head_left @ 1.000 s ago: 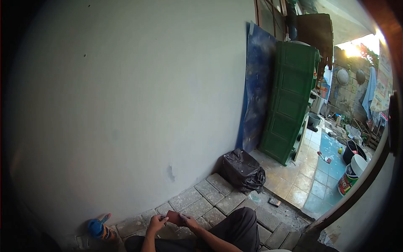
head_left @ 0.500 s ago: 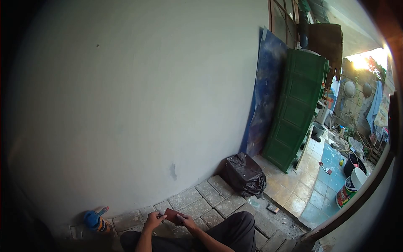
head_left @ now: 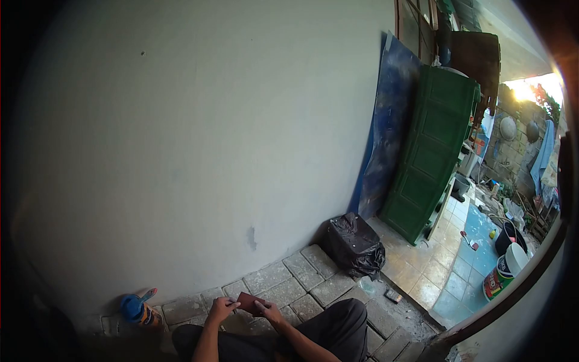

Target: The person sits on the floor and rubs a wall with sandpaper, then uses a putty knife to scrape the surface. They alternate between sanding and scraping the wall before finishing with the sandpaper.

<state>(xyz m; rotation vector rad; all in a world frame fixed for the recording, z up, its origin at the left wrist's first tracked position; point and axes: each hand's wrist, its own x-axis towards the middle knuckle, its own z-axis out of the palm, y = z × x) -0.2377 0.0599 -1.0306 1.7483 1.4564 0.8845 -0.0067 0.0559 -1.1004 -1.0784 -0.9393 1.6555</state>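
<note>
1. the left hand [head_left: 222, 309] pinches one end of a small, flat brown sheet [head_left: 249, 303]; the fingertips are too small to separate clearly.
2. the right hand [head_left: 269, 312] grips the other end, thumb over the near face; its fingers behind the sheet are hidden.
3. the brown sheet is stretched between the two grips, above the paving blocks [head_left: 283, 294] and just past the dark trousers [head_left: 332, 330], which the lower edge of the view cuts off.
4. well to the left of the grip, by the pale wall [head_left: 181, 151], stands a container with a blue top [head_left: 130, 306]; a brush [head_left: 149, 294] lies against that top, its lower part hard to make out. the container's orange and dark side shows marks too small to read.
5. to the right of the grip and farther off sits a black plastic bag [head_left: 356, 244], its contents hidden; beyond it stands a green cabinet [head_left: 435, 151].
6. far right of the grip, a paint bucket [head_left: 497, 279] has a red and green label with large pale letters, too blurred to read surely.
</note>
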